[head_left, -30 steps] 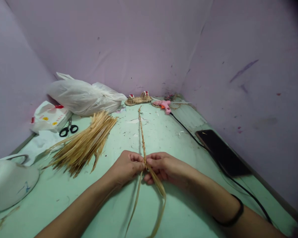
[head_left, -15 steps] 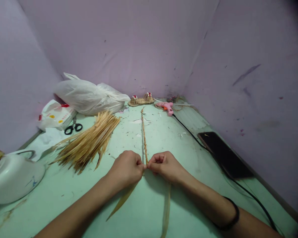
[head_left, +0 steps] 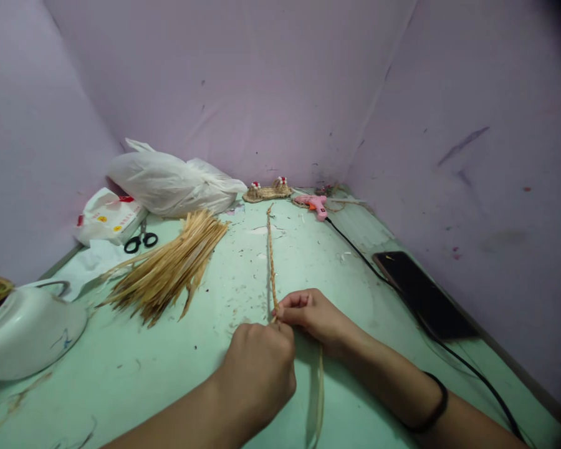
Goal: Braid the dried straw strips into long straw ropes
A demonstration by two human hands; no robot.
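A thin twisted cord of dried plant fibre (head_left: 272, 262) runs from the far middle of the table towards me. My right hand (head_left: 311, 315) pinches its near end between thumb and fingertips. A pale leaf strip (head_left: 320, 393) hangs below that hand towards the front edge. Curled into a fist, my left hand (head_left: 262, 374) is just in front of the right one, touching or nearly touching it. A short bit of strip shows between the hands; the rest of what the left fingers grip is hidden.
To the left lie a bundle of dried leaf strips (head_left: 168, 268), black-handled scissors (head_left: 141, 240), a white plastic bag (head_left: 172, 184) and a white bowl-like vessel (head_left: 32, 330). Woven slippers (head_left: 267, 192) sit by the wall. A pink glue gun (head_left: 318, 206) and a phone (head_left: 423, 293) are at right.
My left hand has moved nearer and rotated, its back now covering the strip that stuck out below it. The right hand keeps its pinch on the cord, almost in place.
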